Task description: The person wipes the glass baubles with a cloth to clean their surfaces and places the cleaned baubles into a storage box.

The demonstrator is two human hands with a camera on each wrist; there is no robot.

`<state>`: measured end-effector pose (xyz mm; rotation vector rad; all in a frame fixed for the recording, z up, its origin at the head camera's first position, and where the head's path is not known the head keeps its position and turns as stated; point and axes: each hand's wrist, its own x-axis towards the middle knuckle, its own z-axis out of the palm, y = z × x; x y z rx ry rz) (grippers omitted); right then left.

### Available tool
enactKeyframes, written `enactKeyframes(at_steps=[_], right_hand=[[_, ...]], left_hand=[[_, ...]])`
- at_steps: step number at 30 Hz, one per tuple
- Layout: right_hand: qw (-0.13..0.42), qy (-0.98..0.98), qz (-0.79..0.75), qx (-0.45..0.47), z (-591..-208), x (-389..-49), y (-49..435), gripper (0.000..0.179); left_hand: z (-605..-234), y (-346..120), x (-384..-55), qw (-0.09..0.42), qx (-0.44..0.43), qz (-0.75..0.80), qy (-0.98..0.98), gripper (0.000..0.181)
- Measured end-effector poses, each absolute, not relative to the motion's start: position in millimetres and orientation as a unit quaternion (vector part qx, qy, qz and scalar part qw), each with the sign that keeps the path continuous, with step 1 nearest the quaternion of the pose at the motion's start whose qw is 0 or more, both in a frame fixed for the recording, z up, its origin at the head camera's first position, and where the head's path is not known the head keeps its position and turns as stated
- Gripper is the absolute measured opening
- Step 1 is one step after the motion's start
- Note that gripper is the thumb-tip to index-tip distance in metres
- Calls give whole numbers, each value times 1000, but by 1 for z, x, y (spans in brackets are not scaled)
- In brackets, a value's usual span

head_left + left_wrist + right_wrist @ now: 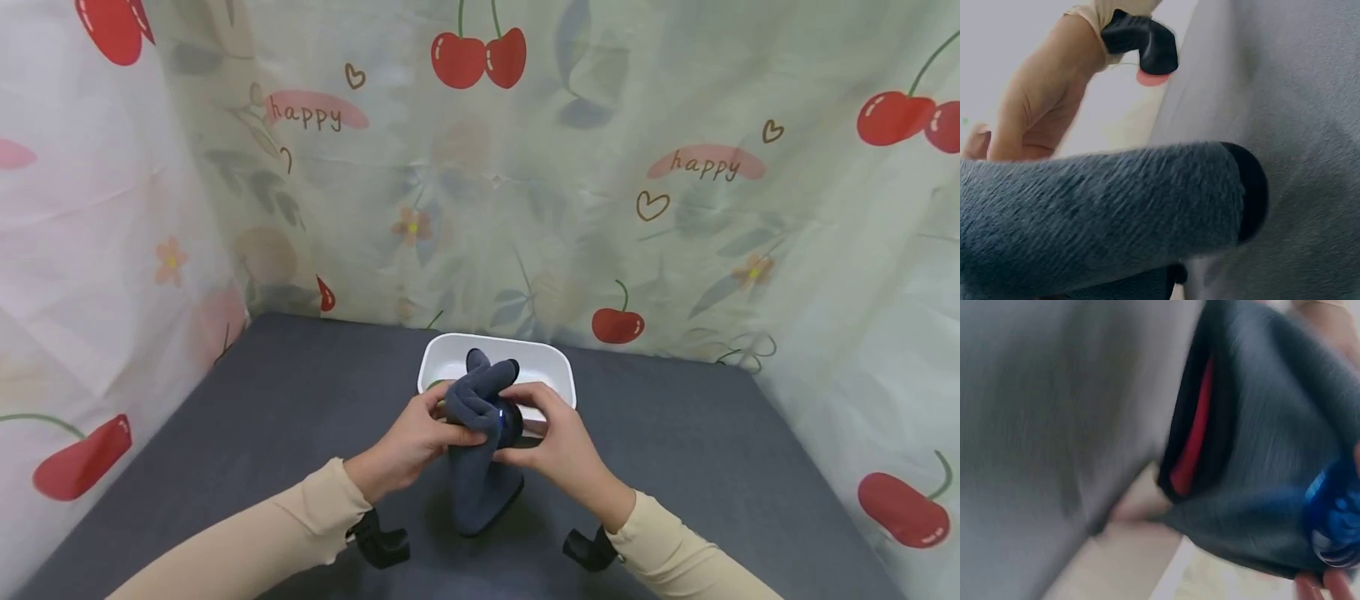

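Note:
My left hand [412, 437] grips a fuzzy grey-blue cloth [480, 492] with black edging, its thumb across the front. Folds of the cloth stand up above the hand, and the lower part hangs down over the table. My right hand [558, 437] curls its thumb and fingers around a shiny dark blue rounded object [512, 422], partly wrapped by the cloth. In the right wrist view this blue object [1335, 515] has pale markings; its full shape is hidden. A red strip [1194, 434] shows between the cloth's black edges there.
Behind the hands stands a white rectangular tub [547, 358] on the dark grey table [675, 450]. A little green shows by its near left side, partly hidden. Patterned curtains [495, 208] enclose the back and sides. Black wrist mounts [382, 542] hang below both cuffs.

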<state>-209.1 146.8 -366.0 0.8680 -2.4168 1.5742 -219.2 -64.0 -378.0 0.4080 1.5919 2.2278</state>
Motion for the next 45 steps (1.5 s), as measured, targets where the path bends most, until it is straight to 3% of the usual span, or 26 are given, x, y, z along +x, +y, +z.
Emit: enactKeyframes(at_steps=[2,4,9,13,15,20,22,24,27,30,32,35,40,45], right_hand=[[125,-839,439,295,-365,-206,144,65],[151,-849,409,299,-364,-205,143,67],[47,-770,569,285,-365,-209,151,63],[-14,-667,696,267,-368,-211,153,61],[4,-678,682,273,-368,-211,152,61],[127,-807,487,308,-363,-209,148,64],[152,-827,433,326,-360,-209,148,66],[131,-824,437,336,-358,-210,150,65],[42,-782,531,323,-359,-213,156,60],[-24,-705,646,292,-365,-216,158,60],[-27,-677,681,276,-369,-216,157,62],[18,-709,653,264,-372,-213,152,60],[91,-809,515,268,-367,-209,150,62],[24,-740,617,265,-368,-210,153,64]], left_hand=[[-381,-65,-219,181,144,784,577,66],[-384,-66,-220,182,140,786,574,62],[-382,-69,-219,192,137,807,541,45],[-377,-68,-219,198,152,825,507,46],[-376,-67,-219,196,158,823,509,51],[-378,-69,-220,183,144,800,553,58],[-379,-70,-220,178,142,795,562,56],[-381,-71,-220,175,138,796,563,49],[-381,-72,-219,178,133,802,554,38],[-379,-70,-217,187,141,810,537,42],[-378,-69,-217,191,150,808,536,52],[-376,-67,-217,191,156,803,543,64],[-375,-68,-219,161,153,790,572,60],[-374,-70,-217,165,152,795,563,53]])
